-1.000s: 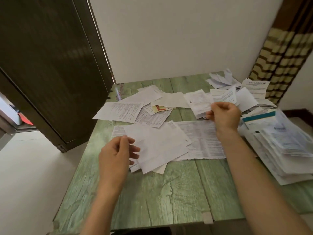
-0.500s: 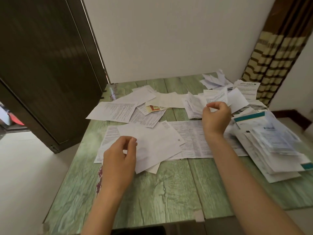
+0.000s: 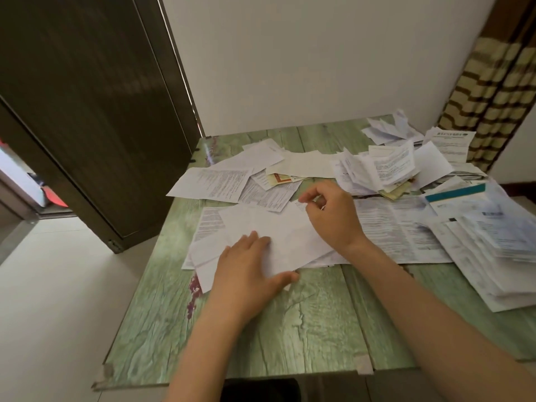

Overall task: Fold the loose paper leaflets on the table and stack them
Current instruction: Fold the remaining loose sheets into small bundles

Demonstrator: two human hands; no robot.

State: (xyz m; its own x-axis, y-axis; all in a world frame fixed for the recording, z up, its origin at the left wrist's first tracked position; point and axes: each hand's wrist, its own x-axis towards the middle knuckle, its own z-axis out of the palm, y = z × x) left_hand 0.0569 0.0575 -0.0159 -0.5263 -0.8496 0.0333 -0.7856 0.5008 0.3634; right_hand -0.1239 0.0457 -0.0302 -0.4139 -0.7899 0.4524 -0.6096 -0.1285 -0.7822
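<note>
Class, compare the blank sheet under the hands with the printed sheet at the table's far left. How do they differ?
The blank sheet shows a plain face; the printed sheet is covered in text. The left hand presses flat on the blank sheet; no hand touches the printed sheet. Both are white and lie on the green table.

On your left stands a dark door (image 3: 87, 111) over pale floor (image 3: 58, 300); ahead you face a white wall (image 3: 304, 59); a striped curtain (image 3: 493, 97) hangs at your right.
</note>
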